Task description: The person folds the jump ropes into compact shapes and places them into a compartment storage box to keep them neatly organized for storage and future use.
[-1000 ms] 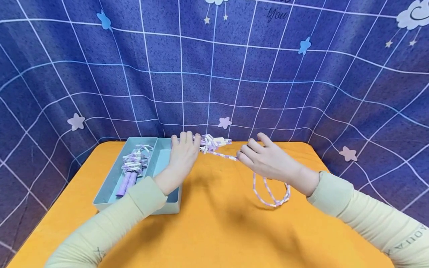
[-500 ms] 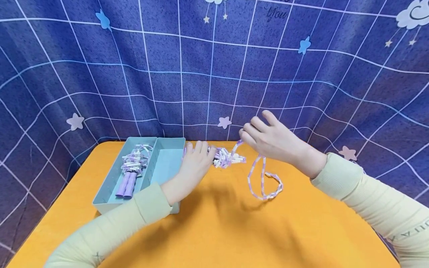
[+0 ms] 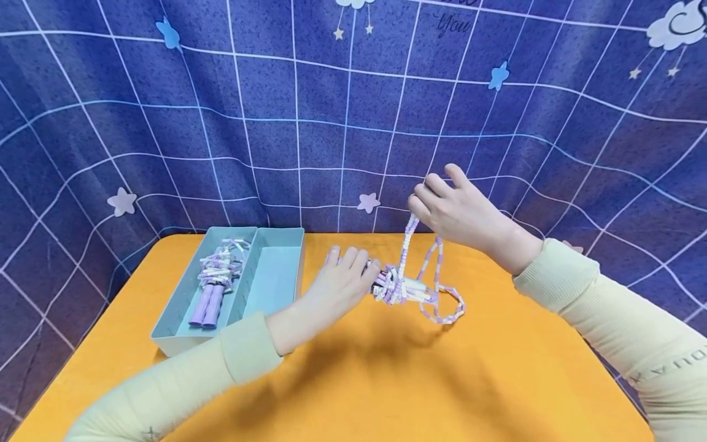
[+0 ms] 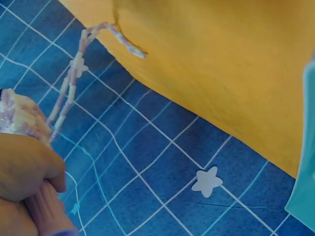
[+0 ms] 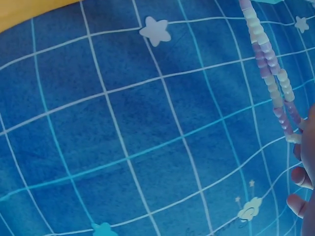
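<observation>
My left hand (image 3: 345,282) grips the handles of a beaded jump rope (image 3: 393,288), whose purple and white cord is wound in a bundle beyond my fingers. In the left wrist view, a pale purple handle (image 4: 49,211) sticks out below the curled fingers. Higher and to the right, my right hand (image 3: 455,215) pinches a doubled length of the beaded cord (image 5: 268,61), drawn up from the bundle. A loose loop hangs below that hand, its lower end near or on the table. Most of the handles lie hidden under my left hand.
A teal two-part box (image 3: 273,270) stands at the left of the orange table (image 3: 353,393). Its left part holds a second jump rope with purple handles (image 3: 207,307); the right part shows a bare bottom. A blue gridded curtain (image 3: 331,123) hangs behind the table.
My left hand has come right and nearer with the bundle, away from the box. The right hand has risen, pulling the cord up, and the loose loop is now beside the bundle.
</observation>
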Demonstrator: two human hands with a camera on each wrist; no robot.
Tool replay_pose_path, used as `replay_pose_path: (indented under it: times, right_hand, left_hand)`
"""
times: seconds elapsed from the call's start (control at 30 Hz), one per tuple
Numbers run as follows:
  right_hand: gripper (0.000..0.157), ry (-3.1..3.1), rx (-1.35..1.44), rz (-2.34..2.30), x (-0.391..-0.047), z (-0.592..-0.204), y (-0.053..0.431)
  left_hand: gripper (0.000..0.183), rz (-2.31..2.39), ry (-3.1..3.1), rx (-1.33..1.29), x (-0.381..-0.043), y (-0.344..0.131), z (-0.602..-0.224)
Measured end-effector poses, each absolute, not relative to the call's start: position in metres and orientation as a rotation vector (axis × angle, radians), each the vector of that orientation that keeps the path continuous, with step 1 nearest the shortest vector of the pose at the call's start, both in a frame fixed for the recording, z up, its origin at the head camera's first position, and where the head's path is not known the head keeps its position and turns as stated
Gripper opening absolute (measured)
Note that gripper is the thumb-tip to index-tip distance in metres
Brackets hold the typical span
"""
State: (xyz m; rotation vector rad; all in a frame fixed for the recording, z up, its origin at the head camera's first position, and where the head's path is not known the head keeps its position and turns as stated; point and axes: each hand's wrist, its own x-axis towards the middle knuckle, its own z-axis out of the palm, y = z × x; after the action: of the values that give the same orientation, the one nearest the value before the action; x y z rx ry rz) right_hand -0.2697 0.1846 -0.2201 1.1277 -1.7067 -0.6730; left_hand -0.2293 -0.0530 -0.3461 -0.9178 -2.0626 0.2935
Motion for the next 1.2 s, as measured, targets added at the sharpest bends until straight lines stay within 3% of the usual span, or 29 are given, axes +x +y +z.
replay_pose_path:
  times: [0.47,0.73,0.97,1.2]
  right_hand:
    - [0.028,-1.833,1.162,-0.604,-0.29,-0.26,0.193]
    - [0.013,-1.927,1.108,-0.587,-0.298,-0.276,0.206]
    - [0.024,-1.975,1.067,-0.574,-0.306,-0.288,0.218]
    - [0.017,-2.023,1.069,-0.507,-0.312,-0.311,0.223]
  left_hand:
    - [0.011,0.022,-1.989,-1.031,-0.215,-0.057,-0.338]
    - [0.015,-0.081,-1.991,-1.034,-0.209,-0.068,-0.335]
    - [0.017,-0.122,-1.951,-1.002,-0.207,-0.075,-0.327]
    - [0.022,-0.206,-2.011,-0.961,-0.207,-0.08,-0.321]
